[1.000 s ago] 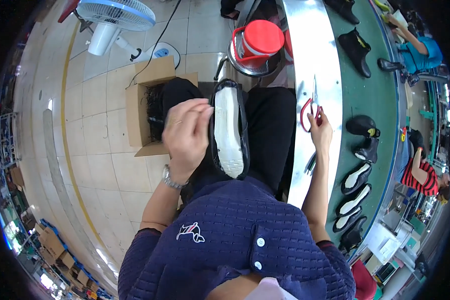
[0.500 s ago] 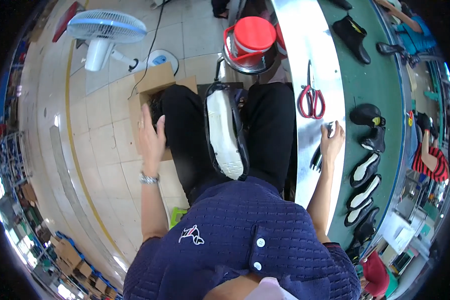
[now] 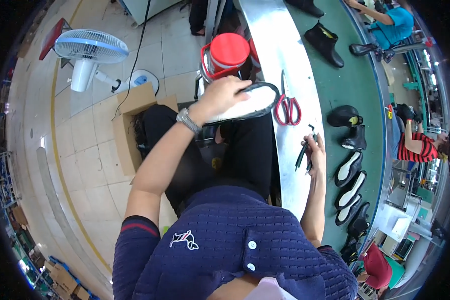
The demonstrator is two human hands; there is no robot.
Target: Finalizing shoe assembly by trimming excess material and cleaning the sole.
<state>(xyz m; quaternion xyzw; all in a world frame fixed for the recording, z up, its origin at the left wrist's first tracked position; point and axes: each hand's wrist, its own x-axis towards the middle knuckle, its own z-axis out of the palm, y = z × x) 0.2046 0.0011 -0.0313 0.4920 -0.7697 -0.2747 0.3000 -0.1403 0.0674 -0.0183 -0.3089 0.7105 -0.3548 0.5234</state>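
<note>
My left hand [image 3: 221, 100] is closed on a black shoe [image 3: 261, 101], held sole-up above my knees. Its white bottom faces me and one rounded end points right, close to the scissors. Over the metal bench my right hand [image 3: 316, 154] is closed around a pair of dark-handled pliers [image 3: 302, 156], whose small head sticks out past the fingers. Red-handled scissors [image 3: 288, 109] lie on the bench between the shoe and the pliers.
The shiny metal bench [image 3: 270, 35] runs along my right. Beyond it, a green conveyor [image 3: 317, 92] carries several black shoes and boots. A red bucket [image 3: 230, 50] stands ahead, an open cardboard box [image 3: 127, 145] by my left knee, and a fan [image 3: 91, 47] farther left. Other people sit across the conveyor.
My left hand has come across from beside the box and grasped the shoe, which has turned from lengthwise to crosswise. My right hand has raised the pliers off the bench. The view has shifted.
</note>
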